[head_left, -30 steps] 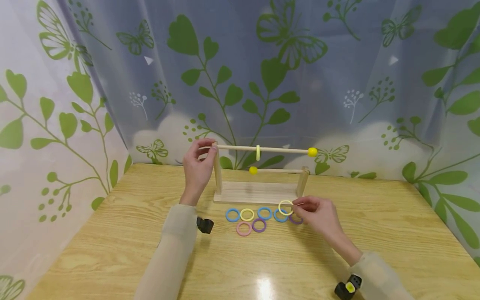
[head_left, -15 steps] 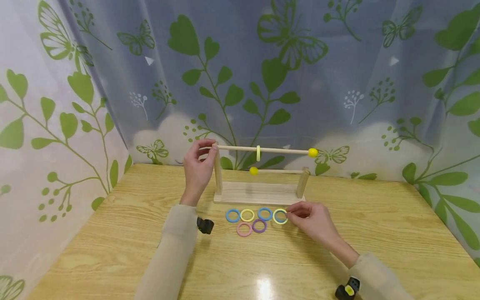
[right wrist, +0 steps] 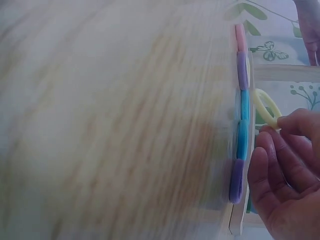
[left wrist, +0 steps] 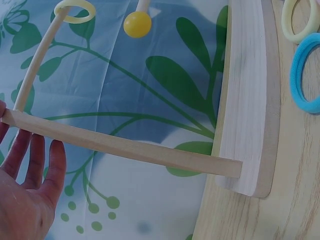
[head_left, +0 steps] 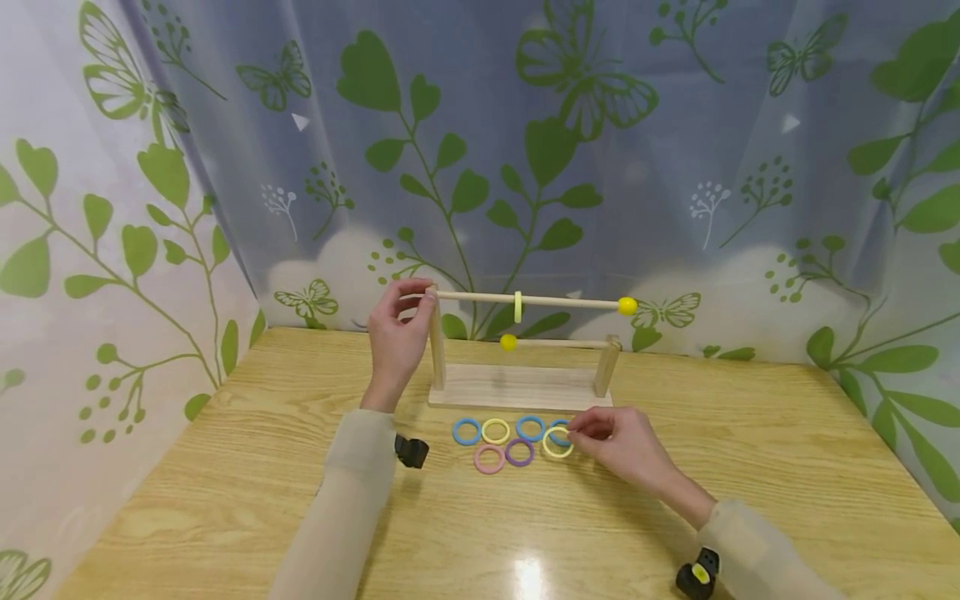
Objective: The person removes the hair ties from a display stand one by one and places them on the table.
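Observation:
My left hand (head_left: 397, 337) grips the top of the left post (head_left: 437, 342) of a wooden stand, where the upper rod (head_left: 480, 296) joins it. A pale yellow hair tie (head_left: 517, 307) hangs midway along that rod. Between thumb and fingertips, my right hand (head_left: 628, 446) pinches another yellow hair tie (right wrist: 262, 100). In the right wrist view it is raised off the table; in the head view it overlaps a blue hair tie (head_left: 559, 422). Under the right hand, a purple hair tie (right wrist: 236, 182) is hidden from the head view.
Several hair ties lie before the stand's base (head_left: 517, 387), among them a pink one (head_left: 490, 472) and a purple one (head_left: 520, 464). A lower rod (head_left: 562, 343) from the right post points left. Yellow balls (head_left: 627, 306) cap both rods. A patterned curtain (head_left: 480, 167) hangs behind the table.
My right hand has moved left and slightly down with the yellow hair tie, passing over the blue one and now covering the right-hand purple one. My left hand stays on the post.

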Demonstrator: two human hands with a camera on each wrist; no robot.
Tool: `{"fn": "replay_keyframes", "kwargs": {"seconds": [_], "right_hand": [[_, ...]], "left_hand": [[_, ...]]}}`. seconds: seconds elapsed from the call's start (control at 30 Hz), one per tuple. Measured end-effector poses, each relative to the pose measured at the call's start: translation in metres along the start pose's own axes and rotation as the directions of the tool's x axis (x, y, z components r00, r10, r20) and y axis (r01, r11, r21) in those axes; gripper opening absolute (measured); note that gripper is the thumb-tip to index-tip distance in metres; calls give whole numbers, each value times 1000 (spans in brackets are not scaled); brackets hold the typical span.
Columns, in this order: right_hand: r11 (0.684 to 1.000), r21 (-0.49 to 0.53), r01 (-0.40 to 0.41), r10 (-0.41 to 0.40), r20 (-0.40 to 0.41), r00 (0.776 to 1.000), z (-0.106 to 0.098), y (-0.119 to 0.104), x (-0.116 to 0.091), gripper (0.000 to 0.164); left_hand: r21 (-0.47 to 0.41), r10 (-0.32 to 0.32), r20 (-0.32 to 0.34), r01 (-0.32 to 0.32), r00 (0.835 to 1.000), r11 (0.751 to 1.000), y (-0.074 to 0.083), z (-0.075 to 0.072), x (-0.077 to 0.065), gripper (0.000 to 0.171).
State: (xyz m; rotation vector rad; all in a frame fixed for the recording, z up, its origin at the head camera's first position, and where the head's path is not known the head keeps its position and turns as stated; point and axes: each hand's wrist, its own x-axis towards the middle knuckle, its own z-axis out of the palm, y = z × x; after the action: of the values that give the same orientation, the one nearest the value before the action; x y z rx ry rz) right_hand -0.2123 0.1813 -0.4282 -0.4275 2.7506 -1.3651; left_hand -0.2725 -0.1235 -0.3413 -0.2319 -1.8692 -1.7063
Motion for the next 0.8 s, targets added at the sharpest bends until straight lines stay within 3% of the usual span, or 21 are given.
{"fn": "replay_keyframes", "kwargs": {"seconds": [0.8], "right_hand": [[994, -72, 77, -71, 84, 994, 8, 9, 4, 7]], "left_hand": [[-11, 12, -9, -13, 1000, 1000, -2, 0, 1, 19]]}}
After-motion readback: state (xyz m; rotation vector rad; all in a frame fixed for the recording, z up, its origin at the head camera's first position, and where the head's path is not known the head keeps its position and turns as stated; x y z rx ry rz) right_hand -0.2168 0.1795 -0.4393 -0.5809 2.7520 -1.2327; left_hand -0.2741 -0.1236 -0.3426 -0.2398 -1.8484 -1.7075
